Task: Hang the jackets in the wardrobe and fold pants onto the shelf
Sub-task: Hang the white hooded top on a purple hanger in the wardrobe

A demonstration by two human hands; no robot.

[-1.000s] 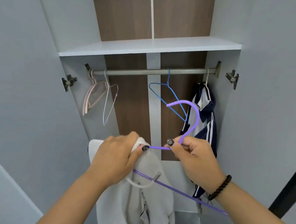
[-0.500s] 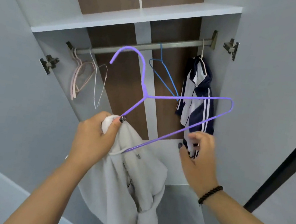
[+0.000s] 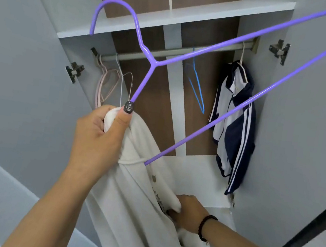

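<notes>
Wardrobe (image 3: 43, 49) contents: a navy-and-white track jacket (image 3: 235, 120) and bare hangers are hung on the rail (image 3: 167, 54). A white hoodie (image 3: 138, 192) with a purple hanger (image 3: 232, 107) is clutched by the left hand (image 3: 100, 136); its lower fabric is gripped by the right hand (image 3: 187, 211).

Illumination is bright, even and diffuse; no lamp is in view. Shadows are soft: shading darkens the recess under the shelf (image 3: 172, 14), well above the left hand (image 3: 98, 135) gripping the white jacket (image 3: 138, 192). No glare appears on the purple hanger (image 3: 232, 109) rising from that grip. Wide-angle distortion bows the door panels at both edges (strongest in the corners). Focus is moderately sharp near the grip; the hanging rail (image 3: 167, 54) beyond it renders slightly soft.
</notes>
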